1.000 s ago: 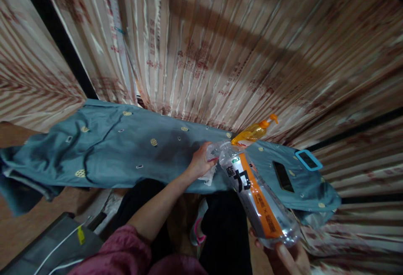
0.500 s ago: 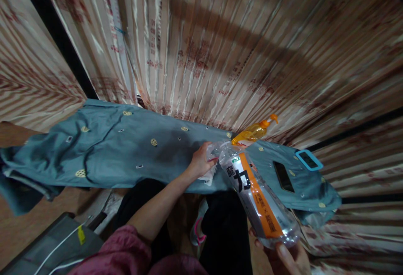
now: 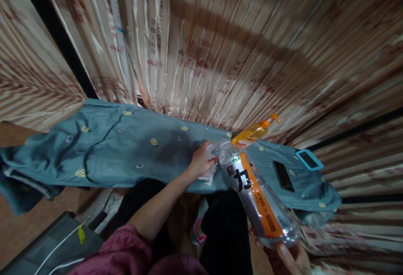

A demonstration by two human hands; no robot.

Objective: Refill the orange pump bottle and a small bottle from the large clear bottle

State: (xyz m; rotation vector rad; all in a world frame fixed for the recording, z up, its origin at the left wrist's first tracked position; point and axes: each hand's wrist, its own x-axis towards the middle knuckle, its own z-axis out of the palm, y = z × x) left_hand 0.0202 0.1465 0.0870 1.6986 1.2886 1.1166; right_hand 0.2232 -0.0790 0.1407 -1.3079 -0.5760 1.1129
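— Where's the clear plastic bottle (image 3: 260,201) right now?

— Low and right of centre, tipped over with its neck pointing up and away toward the cloth-covered surface. It has a white label with an orange stripe and black characters. Its base sits in the right hand (image 3: 291,258) at the bottom edge, fingers wrapped round the bottom end; only part of that hand shows.

— And the other hand?

— The left hand (image 3: 199,162) is at the bottle's mouth, fingers closed on a small crumpled piece of clear plastic or tissue (image 3: 210,163); I cannot tell which. It touches the neck. The bare forearm runs down to a magenta sleeve (image 3: 126,252).

— What lies under it all?

— A blue-grey cloth (image 3: 119,153) with small gold and white motifs, spread along a long surface and hanging off at the left end. Just behind the bottle's neck stands an orange pump bottle (image 3: 253,132), tilted. Further right on the cloth lie a dark phone (image 3: 283,176) and, beyond it, a device with a light blue frame (image 3: 309,159).

— Behind?

— A pleated cream curtain (image 3: 220,48) with reddish patterns fills the background. Below the cloth are dark trousers and a shoe with pink trim (image 3: 197,231).
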